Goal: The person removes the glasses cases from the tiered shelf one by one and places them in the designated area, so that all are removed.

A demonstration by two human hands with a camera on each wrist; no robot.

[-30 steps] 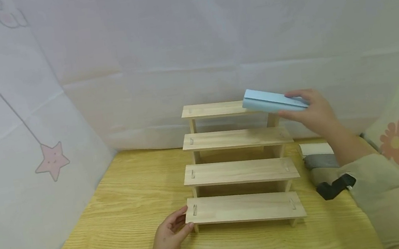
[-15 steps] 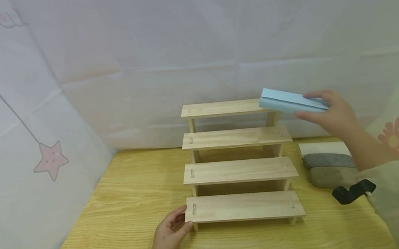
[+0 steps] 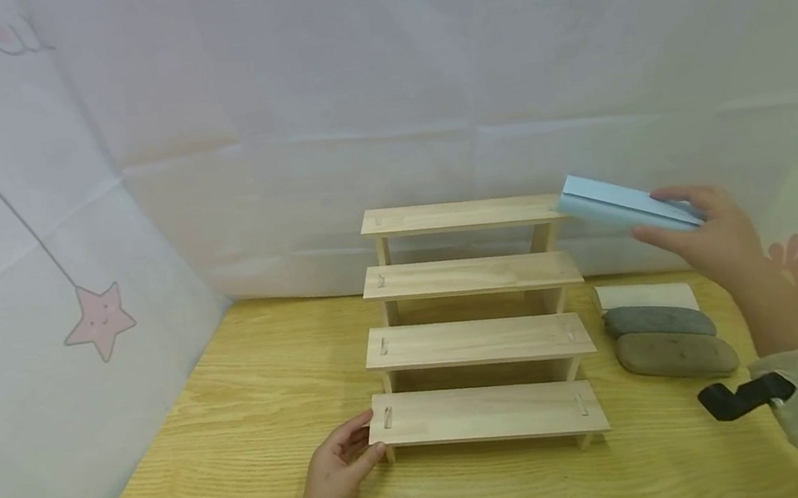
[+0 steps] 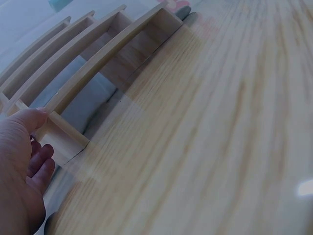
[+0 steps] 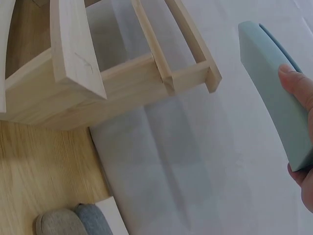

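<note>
A light-blue glasses case (image 3: pixel 613 204) is held in my right hand (image 3: pixel 727 239), between thumb and fingers at its right end. It is up in the air, just off the right end of the top step of a wooden four-tier stand (image 3: pixel 489 412). The right wrist view shows the case (image 5: pixel 271 93) apart from the stand, with the thumb lying on its side. My left hand (image 3: pixel 337 469) pinches the left end of the lowest step. From the left wrist, its thumb (image 4: pixel 32 117) sits at the board's corner and the other fingers curl below.
On the table (image 3: pixel 251 386), right of the stand, lie a white case (image 3: pixel 647 296), a grey case (image 3: pixel 658 322) and a brown case (image 3: pixel 676 354) in a row. A pale cloth backdrop (image 3: pixel 346 79) rises behind and at both sides.
My right hand has moved right with the light-blue case, from over the top step's right part to beyond its end, uncovering the cases on the table. The left hand stays put.
</note>
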